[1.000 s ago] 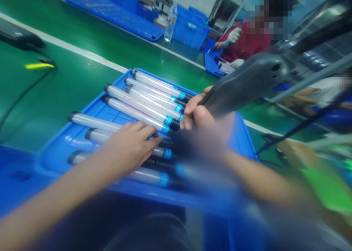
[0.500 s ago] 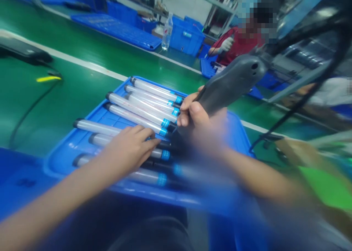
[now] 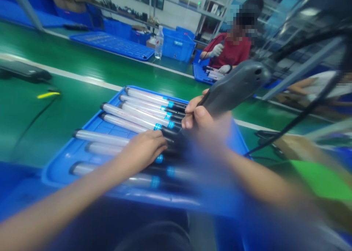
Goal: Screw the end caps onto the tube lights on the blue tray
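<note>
My right hand [image 3: 203,121] is wrapped round a dark grey handheld tool [image 3: 233,86] with a black cable at its upper end. The tool's lower tip is blurred over the black ends of the tubes. Several clear tubes [image 3: 134,115] with black ends and blue labels lie across a blue tray [image 3: 62,161]. My left hand [image 3: 147,148] rests over the lower tubes with its fingers curled together at the black end of one. What those fingers grip is partly hidden.
A green conveyor belt [image 3: 68,115] with white lines runs behind the tray. Beyond it are a bottle [image 3: 159,44], a blue bin [image 3: 177,47] and a person in red [image 3: 233,51] wearing gloves. A black cable [image 3: 297,122] hangs at the right.
The view has shifted, so the background sits lower and further left. My left hand has moved slightly right along the tubes. My right hand still holds the tool.
</note>
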The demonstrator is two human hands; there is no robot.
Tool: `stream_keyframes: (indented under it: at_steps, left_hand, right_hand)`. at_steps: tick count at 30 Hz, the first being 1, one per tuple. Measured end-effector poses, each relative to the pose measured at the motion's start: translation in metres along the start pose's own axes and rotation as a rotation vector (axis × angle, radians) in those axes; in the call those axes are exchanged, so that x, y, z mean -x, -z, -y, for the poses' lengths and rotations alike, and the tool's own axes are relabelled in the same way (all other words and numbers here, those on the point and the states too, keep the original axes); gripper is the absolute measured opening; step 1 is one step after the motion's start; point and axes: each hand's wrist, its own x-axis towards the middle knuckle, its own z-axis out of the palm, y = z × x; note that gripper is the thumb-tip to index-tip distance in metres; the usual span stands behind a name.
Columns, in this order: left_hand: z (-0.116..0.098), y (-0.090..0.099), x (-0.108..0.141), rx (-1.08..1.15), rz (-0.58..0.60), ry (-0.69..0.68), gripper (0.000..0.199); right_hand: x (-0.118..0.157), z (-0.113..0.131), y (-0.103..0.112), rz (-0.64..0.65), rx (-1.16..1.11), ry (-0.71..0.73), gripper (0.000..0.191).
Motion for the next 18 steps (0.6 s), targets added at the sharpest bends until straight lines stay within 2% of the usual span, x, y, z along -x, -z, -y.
stream_keyframes:
  at_steps: [6, 11, 13, 15, 18]
  left_hand:
    - [-0.001, 0.001, 0.001, -0.057, 0.009, 0.026, 0.022]
    - [0.001, 0.013, -0.007, -0.077, 0.182, 0.005, 0.02]
    - [0.001, 0.015, -0.008, -0.105, 0.213, 0.003, 0.019]
    - [0.002, 0.014, -0.007, -0.132, 0.183, 0.014, 0.021]
    - [0.005, 0.008, -0.003, -0.209, 0.055, -0.02, 0.028]
  right_hand:
    - [0.001, 0.002, 0.008, -0.022, 0.006, -0.046, 0.027]
    - [-0.002, 0.005, 0.008, 0.037, -0.012, -0.068, 0.019]
    - [-0.001, 0.005, 0.008, 0.046, -0.02, -0.07, 0.018]
    - [0.0, 0.005, 0.008, 0.048, -0.003, -0.08, 0.018]
    - [0.001, 0.004, 0.007, 0.049, 0.017, -0.083, 0.019]
